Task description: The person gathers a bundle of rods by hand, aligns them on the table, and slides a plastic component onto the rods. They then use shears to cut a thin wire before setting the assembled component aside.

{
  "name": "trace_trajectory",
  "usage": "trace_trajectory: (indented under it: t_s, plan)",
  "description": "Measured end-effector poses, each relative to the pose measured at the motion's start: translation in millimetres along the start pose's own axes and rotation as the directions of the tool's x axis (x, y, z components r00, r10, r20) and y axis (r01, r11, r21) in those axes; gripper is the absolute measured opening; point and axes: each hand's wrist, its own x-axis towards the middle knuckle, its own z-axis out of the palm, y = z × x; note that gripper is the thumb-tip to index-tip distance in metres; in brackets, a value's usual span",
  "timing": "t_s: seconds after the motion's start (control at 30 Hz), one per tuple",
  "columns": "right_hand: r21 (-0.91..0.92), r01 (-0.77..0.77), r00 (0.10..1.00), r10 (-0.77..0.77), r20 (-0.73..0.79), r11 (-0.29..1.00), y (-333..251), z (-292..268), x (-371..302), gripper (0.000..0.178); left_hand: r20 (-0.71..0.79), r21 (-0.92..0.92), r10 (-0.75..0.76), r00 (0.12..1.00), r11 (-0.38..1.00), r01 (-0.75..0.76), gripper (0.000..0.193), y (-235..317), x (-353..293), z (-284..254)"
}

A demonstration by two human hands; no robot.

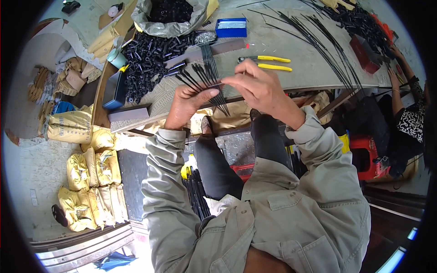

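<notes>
My left hand (191, 102) is closed around a fanned bunch of thin black rods (221, 103), its thumb lying across them. The rods slant over the near edge of the table. Close beside it, my right hand (259, 88) pinches a small thin piece against the rods; what it is, I cannot make out. Just beyond the hands lies a row of thin dark green rods (209, 61) with a shiny clump (205, 37) at the far end. Behind my right hand rest pliers with yellow handles (274, 58).
A heap of small black plastic parts (145, 59) covers the table's left, below an open grey sack (157, 28). A blue box (231, 30) stands at the back. More long black rods (314, 41) lie to the right. Another person (407, 109) works at far right, near a red stool (366, 157).
</notes>
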Motion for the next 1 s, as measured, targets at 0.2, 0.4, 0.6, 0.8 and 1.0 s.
trace_trajectory:
  t_s: [0.2,0.4,0.6,0.8,1.0]
  plan:
    - [0.000,0.112,0.989,-0.111,-0.099,0.994,-12,-27,35,0.029,-0.085,-0.017,0.183,0.979,0.983,-0.185,0.026,60,5,12]
    - [0.074,0.082,0.995,-0.077,-0.066,0.994,-8,-35,45,0.029,-0.056,0.013,0.225,0.973,0.974,-0.225,0.027,77,10,12]
    - [0.316,0.036,0.997,-0.012,-0.080,0.948,-1,-29,44,0.035,-0.055,0.057,0.256,0.965,0.966,-0.253,0.027,75,16,12]
    - [-0.129,0.149,0.985,-0.159,-0.069,0.980,-14,-43,47,0.038,-0.047,0.091,0.278,0.959,0.958,-0.273,0.022,74,17,10]
    - [-0.204,0.364,0.930,-0.366,0.030,0.909,-7,-52,62,0.036,0.041,0.242,0.324,0.945,0.914,-0.324,0.024,73,16,7]
